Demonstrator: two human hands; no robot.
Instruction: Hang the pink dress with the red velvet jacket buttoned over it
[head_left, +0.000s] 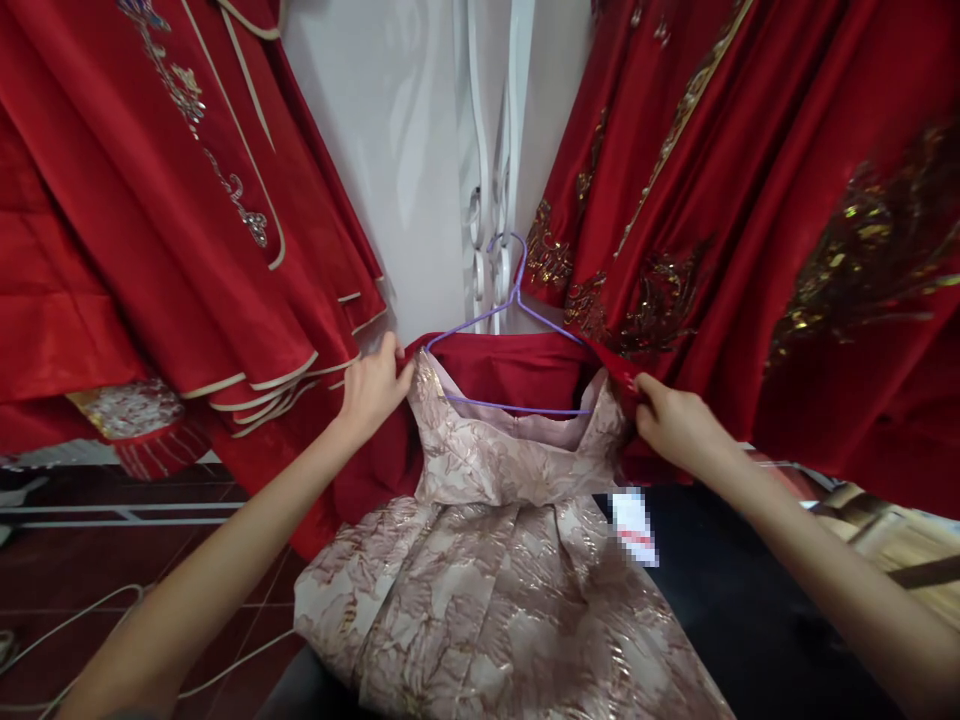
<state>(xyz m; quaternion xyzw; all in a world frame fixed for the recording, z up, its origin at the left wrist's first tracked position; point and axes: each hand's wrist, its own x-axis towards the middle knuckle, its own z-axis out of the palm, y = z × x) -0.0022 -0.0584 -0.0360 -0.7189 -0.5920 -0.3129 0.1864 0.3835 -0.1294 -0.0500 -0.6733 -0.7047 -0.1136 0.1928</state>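
A pale pink and gold brocade dress point(495, 560) hangs in front of me from a purple wire hanger point(469, 322). Behind its neckline, a plain red cloth point(510, 362) is stretched across from side to side. At the dress's left shoulder strap, my left hand point(373, 388) is closed on one end of this cloth, its fingertips partly hidden. My right hand point(679, 425) pinches the opposite end, a little out from the other strap. The hanger's lower bar crosses the dress's open neckline.
Red gowns with pale piping point(247, 330) hang at the left. More red gowns with gold sequins point(660, 300) hang at the right. White cabinet doors point(375, 130) stand behind. A blurred tag point(634, 525) lies beside the dress. A pale cable point(232, 665) runs over the dark tiled floor.
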